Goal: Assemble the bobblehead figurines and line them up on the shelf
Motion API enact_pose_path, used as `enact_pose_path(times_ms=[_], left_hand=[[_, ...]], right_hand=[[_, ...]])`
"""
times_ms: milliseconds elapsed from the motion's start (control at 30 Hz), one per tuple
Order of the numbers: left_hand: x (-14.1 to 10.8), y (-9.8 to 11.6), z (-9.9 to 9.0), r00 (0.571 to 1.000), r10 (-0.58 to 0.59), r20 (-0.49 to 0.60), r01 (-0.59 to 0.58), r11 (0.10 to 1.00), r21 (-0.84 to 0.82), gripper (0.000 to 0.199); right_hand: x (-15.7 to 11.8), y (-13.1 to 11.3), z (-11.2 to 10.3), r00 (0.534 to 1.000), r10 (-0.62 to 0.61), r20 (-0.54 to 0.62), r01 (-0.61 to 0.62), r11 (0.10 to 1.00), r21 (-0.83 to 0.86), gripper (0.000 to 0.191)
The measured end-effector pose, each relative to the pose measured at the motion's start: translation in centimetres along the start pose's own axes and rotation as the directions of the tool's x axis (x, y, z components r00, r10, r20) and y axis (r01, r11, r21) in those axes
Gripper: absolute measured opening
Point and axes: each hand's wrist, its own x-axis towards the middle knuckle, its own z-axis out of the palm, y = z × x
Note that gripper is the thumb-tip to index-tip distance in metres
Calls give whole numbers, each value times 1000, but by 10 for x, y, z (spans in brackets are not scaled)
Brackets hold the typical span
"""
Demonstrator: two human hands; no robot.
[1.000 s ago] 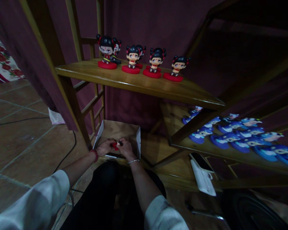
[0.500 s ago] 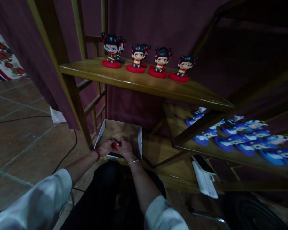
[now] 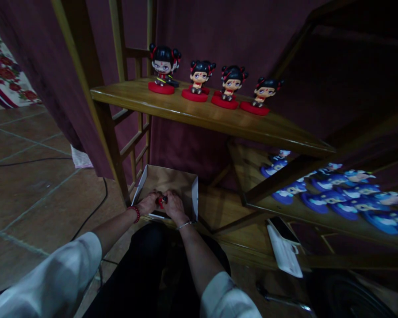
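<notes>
Low in front of me, an open cardboard box (image 3: 172, 176) with white outer sides stands on the lower wooden shelf. Both hands reach into it and meet on a small red-and-black figurine (image 3: 161, 202). My left hand (image 3: 148, 202), with a red bead bracelet at the wrist, grips its left side. On the other side my right hand (image 3: 174, 206), below a thin silver bracelet, closes around the dark end. Much of the figurine is covered by the fingers, so its exact pose cannot be made out.
Several black-haired figurines (image 3: 231, 86) on red bases line the wooden shelf (image 3: 199, 112) above my hands. At right, several blue figurines (image 3: 348, 194) stand on another shelf. A phone (image 3: 284, 230) lies on a white object (image 3: 285, 256). A dark cable (image 3: 93, 214) crosses the tiled floor.
The whole view has shifted slightly, so shelf and figurines appear farther right. Both hands stay together on the small figurine in the box, with little visible movement.
</notes>
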Motion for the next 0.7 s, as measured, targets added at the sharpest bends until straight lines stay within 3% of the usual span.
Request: enact_pose_path(times_ms=[400, 700], left_hand=[[-1, -2, 2, 996, 58, -61, -56, 998, 35, 18], [0, -3, 3, 998, 34, -56, -31, 999, 44, 18]], right_hand=[[0, -1, 3, 1000, -3, -1, 3, 999, -46, 25], [-2, -6, -1, 1000, -10, 28, 12, 996, -84, 28]])
